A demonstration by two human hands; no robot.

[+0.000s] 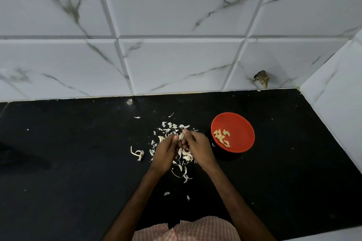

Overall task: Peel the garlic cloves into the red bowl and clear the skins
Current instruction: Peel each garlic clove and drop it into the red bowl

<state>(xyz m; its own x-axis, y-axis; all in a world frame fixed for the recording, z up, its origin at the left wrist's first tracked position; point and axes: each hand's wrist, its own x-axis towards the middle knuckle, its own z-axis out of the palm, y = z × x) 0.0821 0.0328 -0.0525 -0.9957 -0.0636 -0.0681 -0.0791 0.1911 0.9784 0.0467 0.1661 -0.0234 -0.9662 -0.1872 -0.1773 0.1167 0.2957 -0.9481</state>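
A red bowl (239,123) stands on the black counter to the right of my hands, with several peeled cloves (222,137) in it. My left hand (166,151) and my right hand (197,146) meet over a pile of white skins (172,127). Between the fingertips of both hands sits one garlic clove (181,136), pinched from both sides. Several unpeeled cloves (186,154) lie on the counter under my hands. A bare garlic stem (138,153) lies to the left of the pile.
The black counter (78,162) runs to a marble-tiled back wall (176,55) and a side wall (337,103) on the right. A dark torn patch (262,78) marks the wall above the bowl. Loose skins (167,193) lie nearer me.
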